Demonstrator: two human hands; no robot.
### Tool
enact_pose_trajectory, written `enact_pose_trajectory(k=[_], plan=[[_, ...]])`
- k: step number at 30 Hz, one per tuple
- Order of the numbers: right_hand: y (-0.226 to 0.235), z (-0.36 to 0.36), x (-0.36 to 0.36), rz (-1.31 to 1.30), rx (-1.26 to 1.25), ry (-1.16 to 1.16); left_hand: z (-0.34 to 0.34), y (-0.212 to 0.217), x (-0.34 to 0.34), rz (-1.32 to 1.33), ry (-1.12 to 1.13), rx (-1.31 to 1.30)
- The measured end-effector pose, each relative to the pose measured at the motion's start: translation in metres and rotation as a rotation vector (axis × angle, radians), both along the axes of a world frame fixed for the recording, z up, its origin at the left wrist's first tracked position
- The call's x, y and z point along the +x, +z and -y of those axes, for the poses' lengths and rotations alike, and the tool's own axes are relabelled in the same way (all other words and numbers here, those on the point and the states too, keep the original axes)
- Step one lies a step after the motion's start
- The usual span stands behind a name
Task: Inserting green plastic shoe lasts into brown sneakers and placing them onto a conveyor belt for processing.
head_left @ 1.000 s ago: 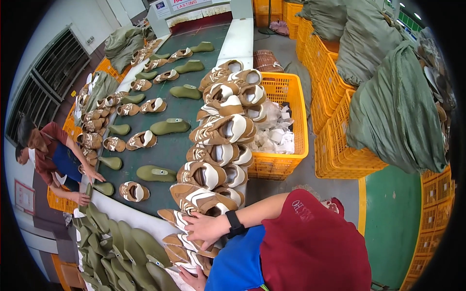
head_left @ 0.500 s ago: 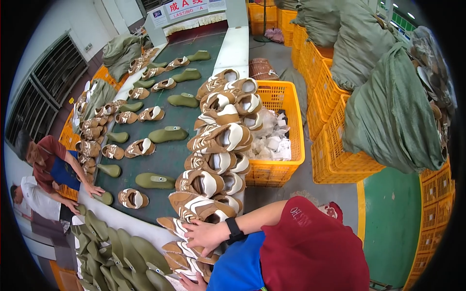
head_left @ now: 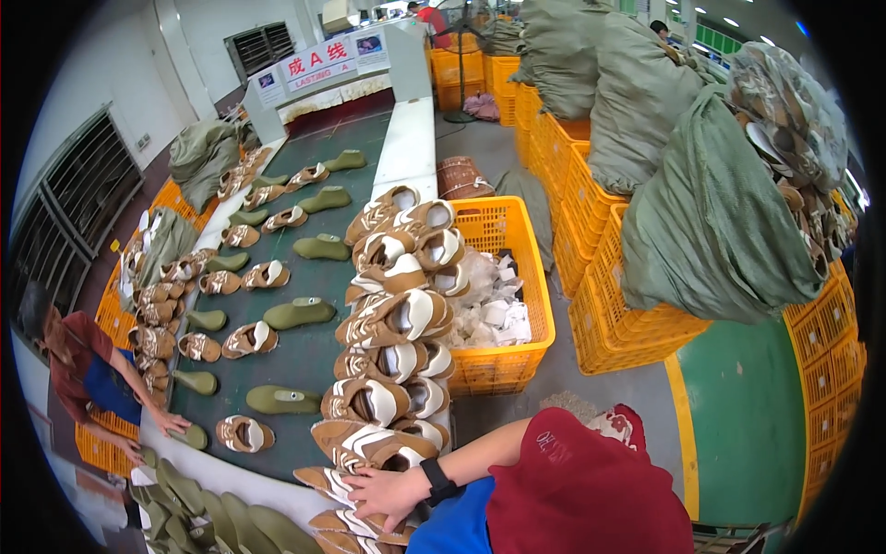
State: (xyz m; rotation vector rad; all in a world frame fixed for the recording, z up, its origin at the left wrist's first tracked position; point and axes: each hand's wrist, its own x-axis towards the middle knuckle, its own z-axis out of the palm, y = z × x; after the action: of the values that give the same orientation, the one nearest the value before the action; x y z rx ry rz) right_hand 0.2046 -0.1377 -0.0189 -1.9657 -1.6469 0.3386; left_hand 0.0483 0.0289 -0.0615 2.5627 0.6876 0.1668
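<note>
Matt, suede-like shoes [head_left: 362,330]; smooth plastic lasts [head_left: 299,314]; plastic crates [head_left: 494,372]; creased cloth sacks [head_left: 706,222].

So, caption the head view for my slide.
Right hand on brown-and-white shoes near a green belt bearing more shoes and olive lasts.

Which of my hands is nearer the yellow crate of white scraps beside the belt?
Right, of what shows: the right hand rests on brown shoes, below and left of the crate. The left hand is out of view.
</note>
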Motion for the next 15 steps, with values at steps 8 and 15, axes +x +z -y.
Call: enact_pose_trajectory(k=[8,15], plan=[[-0.002,0.006,0.000,-0.011,0.043,-0.013,0.000,0.002,0.022,-0.027,-0.054,-0.017],[0.003,0.000,0.000,0.061,-0.013,-0.023,-0.006,-0.004,-0.038,-0.090,0.166,-0.057]])
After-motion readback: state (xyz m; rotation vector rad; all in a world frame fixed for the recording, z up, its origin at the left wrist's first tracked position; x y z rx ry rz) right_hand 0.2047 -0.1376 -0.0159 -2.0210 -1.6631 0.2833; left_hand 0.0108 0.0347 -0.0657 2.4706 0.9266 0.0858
